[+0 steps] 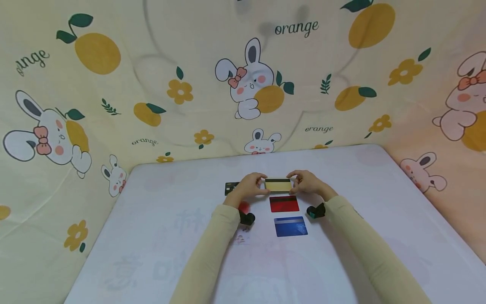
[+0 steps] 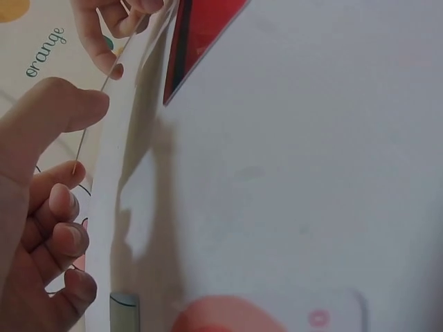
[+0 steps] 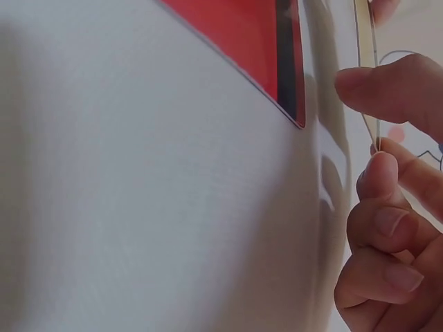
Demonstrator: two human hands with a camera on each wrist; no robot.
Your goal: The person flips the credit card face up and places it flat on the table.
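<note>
Just beyond the red card (image 1: 284, 204), the left hand (image 1: 250, 185) and right hand (image 1: 308, 182) are pinching the gold card (image 1: 278, 186) by its ends with their fingers (image 3: 379, 176); if they are squeezing unevenly, it could bow or slip.

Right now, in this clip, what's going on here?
A person's left hand and right hand hold a gold card by its opposite ends, seemingly raised above the white table. A red card and a blue card lie nearer the camera; a black card is partly hidden by the left hand.
</note>
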